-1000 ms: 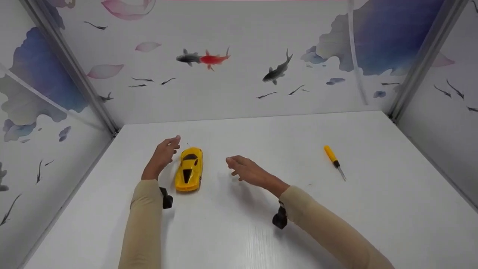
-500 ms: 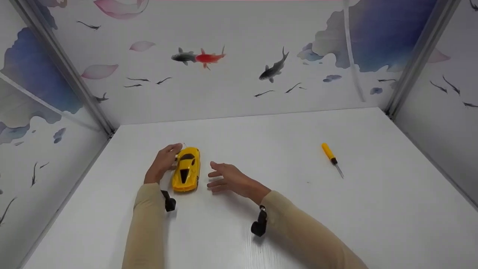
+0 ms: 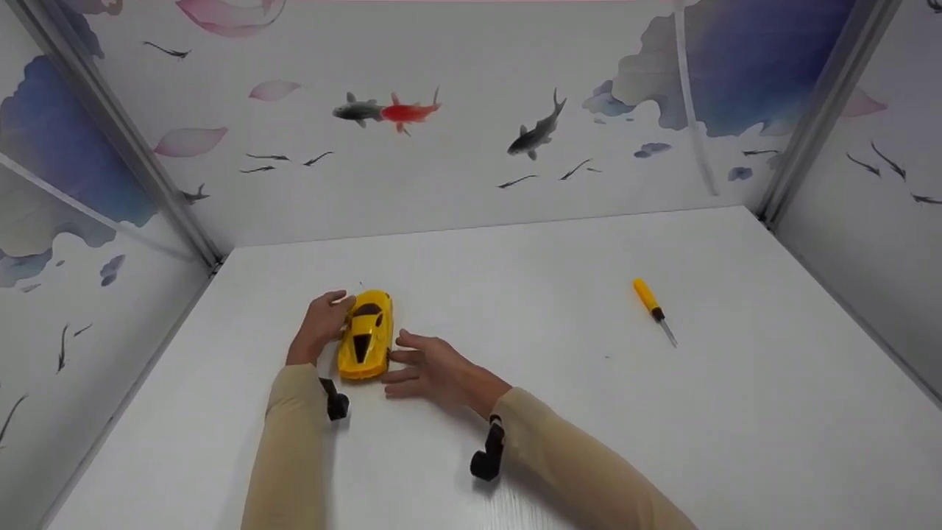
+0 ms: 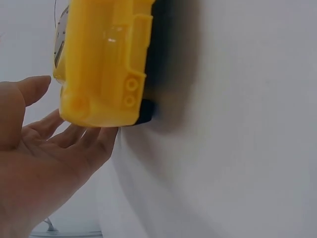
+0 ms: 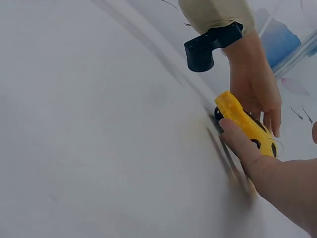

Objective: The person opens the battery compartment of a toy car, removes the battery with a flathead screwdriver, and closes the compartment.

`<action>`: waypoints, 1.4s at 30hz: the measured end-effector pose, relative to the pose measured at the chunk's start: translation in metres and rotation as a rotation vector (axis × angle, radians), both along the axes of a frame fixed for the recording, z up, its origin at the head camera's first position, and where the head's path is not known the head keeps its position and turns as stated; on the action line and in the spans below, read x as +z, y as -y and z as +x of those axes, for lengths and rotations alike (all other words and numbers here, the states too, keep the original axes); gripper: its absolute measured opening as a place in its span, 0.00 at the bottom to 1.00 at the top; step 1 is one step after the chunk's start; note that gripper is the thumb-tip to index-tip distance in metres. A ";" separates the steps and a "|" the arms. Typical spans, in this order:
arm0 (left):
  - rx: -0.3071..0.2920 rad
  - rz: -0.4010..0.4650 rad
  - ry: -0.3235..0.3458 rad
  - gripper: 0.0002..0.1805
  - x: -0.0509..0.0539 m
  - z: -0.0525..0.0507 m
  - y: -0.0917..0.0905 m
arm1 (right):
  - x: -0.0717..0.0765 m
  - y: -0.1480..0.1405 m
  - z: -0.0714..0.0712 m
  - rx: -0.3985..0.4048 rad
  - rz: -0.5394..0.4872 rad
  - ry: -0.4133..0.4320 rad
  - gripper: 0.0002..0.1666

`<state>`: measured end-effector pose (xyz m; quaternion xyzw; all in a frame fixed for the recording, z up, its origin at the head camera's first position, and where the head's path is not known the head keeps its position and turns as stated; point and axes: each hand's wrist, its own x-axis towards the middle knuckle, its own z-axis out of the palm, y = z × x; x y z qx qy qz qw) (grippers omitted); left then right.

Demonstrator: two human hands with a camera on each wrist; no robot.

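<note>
One yellow toy car between two hands, left of the middle of a white tabletop.
Its glossy body has black windows, a dark wedge-shaped panel toward the near end and a thin wire at the far end. The left hand, fingers loosely extended, meets its left side; the right hand, fingers straight and spread, is against or just beside its right; contact there cannot be told. White surface stretches rightward to a screwdriver; the far edge meets a patterned wall.
</note>
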<state>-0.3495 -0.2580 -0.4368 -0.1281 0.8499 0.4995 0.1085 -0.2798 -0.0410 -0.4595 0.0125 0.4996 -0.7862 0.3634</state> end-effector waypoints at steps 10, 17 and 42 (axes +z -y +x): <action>-0.049 -0.019 -0.008 0.28 0.004 0.003 0.000 | -0.001 0.008 0.003 -0.053 -0.007 -0.020 0.33; -0.083 -0.028 -0.012 0.27 0.003 0.005 -0.003 | -0.004 0.006 0.004 0.000 0.116 -0.170 0.35; -0.009 0.133 0.018 0.33 0.033 0.023 -0.015 | 0.007 -0.030 0.016 -0.019 0.328 -0.366 0.36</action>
